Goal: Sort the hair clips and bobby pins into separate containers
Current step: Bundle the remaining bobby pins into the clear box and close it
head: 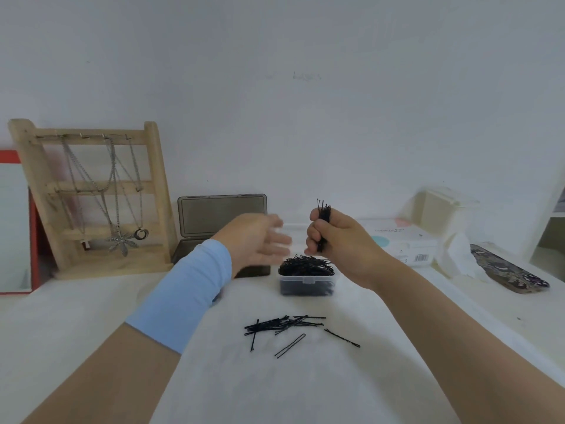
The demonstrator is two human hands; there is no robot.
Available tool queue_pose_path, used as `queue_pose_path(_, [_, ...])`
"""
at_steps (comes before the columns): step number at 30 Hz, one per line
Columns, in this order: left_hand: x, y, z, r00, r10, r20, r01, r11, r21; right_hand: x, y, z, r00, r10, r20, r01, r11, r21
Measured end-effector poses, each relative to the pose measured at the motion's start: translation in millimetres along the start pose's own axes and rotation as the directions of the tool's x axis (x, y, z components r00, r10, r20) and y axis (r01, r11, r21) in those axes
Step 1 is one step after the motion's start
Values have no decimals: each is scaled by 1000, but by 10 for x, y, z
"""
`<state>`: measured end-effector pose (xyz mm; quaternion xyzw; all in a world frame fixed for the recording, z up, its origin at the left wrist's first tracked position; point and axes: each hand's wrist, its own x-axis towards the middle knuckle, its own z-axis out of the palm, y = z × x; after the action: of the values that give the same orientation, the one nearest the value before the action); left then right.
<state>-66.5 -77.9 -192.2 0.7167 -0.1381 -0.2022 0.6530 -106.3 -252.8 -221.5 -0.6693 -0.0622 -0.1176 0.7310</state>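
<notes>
My right hand [342,240] grips an upright bundle of black bobby pins [323,214] above a small clear box [306,284] heaped with black pins. My left hand [260,241], blurred, hovers open to the left of the bundle and holds nothing. A loose pile of black pins [282,325] lies on the white table in front of the box, with a single U-shaped pin [290,345] and one stray pin [342,338] beside it. A dark grey case [221,215] with its lid raised stands behind my left hand.
A wooden jewellery stand [91,197] with necklaces is at the back left, next to a red-framed mirror [15,224]. At the right are a white packet [400,240], tissues [458,255], a cream container [440,209] and a patterned case [507,270].
</notes>
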Motion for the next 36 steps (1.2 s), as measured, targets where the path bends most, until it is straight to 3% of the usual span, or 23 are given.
queue_pose_path(1, [18,26,-17,987,145,-70,-133,979,152,-7,-5,-7,999,33,34,-34,999,12])
queue_pose_path(3, [8,72,12,910,414,21,-389,834,391,-15,-2,-17,992,87,94,-88,996,4])
queue_pose_path(6, [48,48,100,875,413,253,-484,728,485,4,17,-48,985,126,121,-115,989,-93])
queue_pose_path(9, [143,53,107,874,421,245,-482,678,555,50,5,-145,984,169,64,-137,927,-349])
queue_pose_path(11, [208,7,53,870,466,160,-476,709,521,112,-31,-224,984,177,27,-124,779,-615])
queue_pose_path(13, [287,-98,-16,856,509,90,-476,706,524,204,-77,-283,984,172,41,-57,528,-847])
queue_pose_path(15, [372,-230,-76,866,494,83,-449,691,567,310,-84,-291,980,185,76,15,315,-949])
queue_pose_path(21, [498,-500,-183,908,408,91,-369,679,635,451,101,-169,963,169,208,183,153,-971])
queue_pose_path(24, [520,-556,-179,930,343,133,-332,623,709,439,155,-228,973,85,213,192,204,-960])
queue_pose_path(29, [524,-592,-137,949,227,220,-307,500,810,399,133,-432,988,61,144,92,515,-852])
queue_pose_path(32, [499,-587,-86,944,191,268,-326,414,850,379,95,-536,986,78,146,62,644,-762])
queue_pose_path(34, [478,-575,-48,937,179,299,-346,387,855,382,64,-591,989,60,133,61,658,-750])
queue_pose_path(36, [464,-563,-21,928,163,334,-371,343,863,394,44,-642,996,24,86,56,581,-812])
